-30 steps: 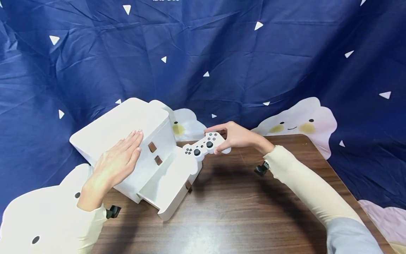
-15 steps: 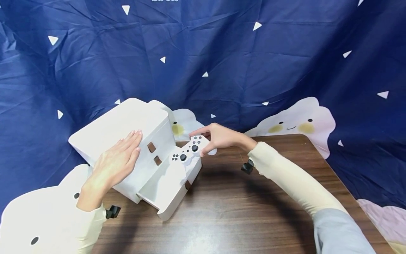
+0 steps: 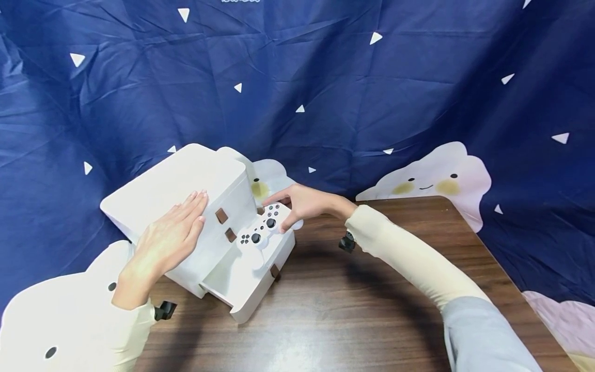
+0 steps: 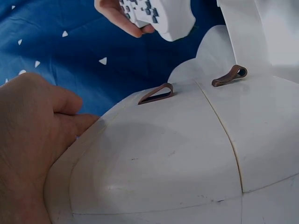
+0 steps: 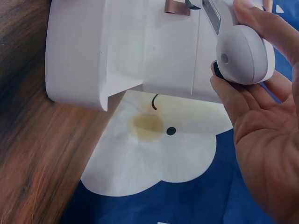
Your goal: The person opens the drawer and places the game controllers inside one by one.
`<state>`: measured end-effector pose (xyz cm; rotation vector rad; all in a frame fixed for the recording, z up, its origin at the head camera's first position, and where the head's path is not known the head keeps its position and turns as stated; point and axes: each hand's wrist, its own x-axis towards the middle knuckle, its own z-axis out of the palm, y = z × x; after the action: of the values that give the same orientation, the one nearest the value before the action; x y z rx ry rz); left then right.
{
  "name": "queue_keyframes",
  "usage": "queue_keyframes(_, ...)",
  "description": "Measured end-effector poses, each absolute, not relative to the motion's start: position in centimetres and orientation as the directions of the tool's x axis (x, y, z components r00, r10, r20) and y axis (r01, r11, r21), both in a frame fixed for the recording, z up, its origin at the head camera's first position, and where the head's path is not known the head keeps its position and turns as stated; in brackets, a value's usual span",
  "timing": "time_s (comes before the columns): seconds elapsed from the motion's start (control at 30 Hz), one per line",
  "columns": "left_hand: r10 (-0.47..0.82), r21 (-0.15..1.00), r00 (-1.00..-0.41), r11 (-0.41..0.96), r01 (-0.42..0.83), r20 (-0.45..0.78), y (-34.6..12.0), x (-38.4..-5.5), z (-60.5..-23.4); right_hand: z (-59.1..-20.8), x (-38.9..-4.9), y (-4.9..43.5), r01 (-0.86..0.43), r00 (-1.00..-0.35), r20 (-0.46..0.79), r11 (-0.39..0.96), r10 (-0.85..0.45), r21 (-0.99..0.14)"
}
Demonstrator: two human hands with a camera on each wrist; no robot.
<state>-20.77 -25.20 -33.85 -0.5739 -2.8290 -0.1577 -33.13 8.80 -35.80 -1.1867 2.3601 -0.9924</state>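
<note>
A white game controller [image 3: 258, 230] with black thumbsticks is gripped at one end by my right hand [image 3: 307, 202], thumb on the near side and fingers on the far side. It hangs over the pulled-out bottom drawer [image 3: 241, 305] of a white drawer box [image 3: 223, 186]. In the right wrist view the controller [image 5: 243, 53] shows its rounded grip between thumb and fingers. My left hand [image 3: 169, 237] lies flat on top of the box with straight fingers. The left wrist view shows part of that hand [image 4: 28, 140] at the box's edge.
Brown leather tabs [image 3: 222, 215] mark the upper drawers, and another tab [image 3: 275, 272] is on the open drawer's front. The box stands on a dark wooden table [image 3: 362, 310]. Behind hangs a blue cloth [image 3: 325, 67] printed with white triangles and clouds.
My right hand has carried the controller left and slightly down, from the drawer's right end to over its middle. The left hand has stayed on the box.
</note>
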Motion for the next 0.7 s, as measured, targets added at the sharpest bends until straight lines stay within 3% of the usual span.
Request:
queue_keyframes(0.37, 0.365, 0.064, -0.893, 0.917, 0.394, 0.263, -25.3, -20.7, -33.9, -36.0, -33.8, 5.8, -0.595, -0.584, -0.04, 0.462, -0.81, -0.658)
queue_keyframes(0.7, 0.362, 0.075, -0.895, 0.917, 0.392, 0.262, -25.3, -20.6, -33.7, -36.8, -34.0, 3.2, -0.674, -0.519, -0.106, 0.483, -0.848, -0.559)
